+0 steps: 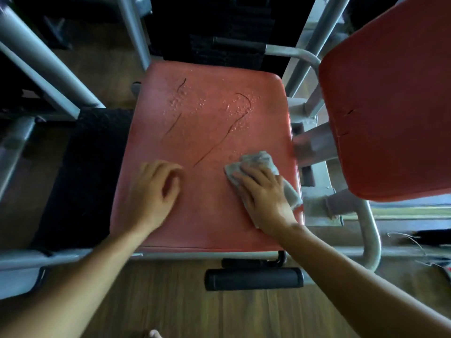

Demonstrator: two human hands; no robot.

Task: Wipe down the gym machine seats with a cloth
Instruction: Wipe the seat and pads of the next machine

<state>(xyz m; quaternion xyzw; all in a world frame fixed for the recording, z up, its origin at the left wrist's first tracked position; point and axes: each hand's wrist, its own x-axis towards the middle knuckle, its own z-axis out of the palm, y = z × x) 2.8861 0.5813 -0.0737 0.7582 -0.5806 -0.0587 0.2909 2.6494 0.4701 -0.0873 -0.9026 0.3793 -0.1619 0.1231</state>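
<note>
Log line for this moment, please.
step: wiping seat | right hand: presses cloth flat, near right corner | left hand: over seat, holds nothing | droplets: on far half, unwiped

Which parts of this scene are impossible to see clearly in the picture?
Head view only:
- The right hand covers the middle of the crumpled grey cloth.
- The top and right edges cut off the second red padded seat.
- The left hand is blurred; its contact with the cracked red vinyl seat is unclear.
</note>
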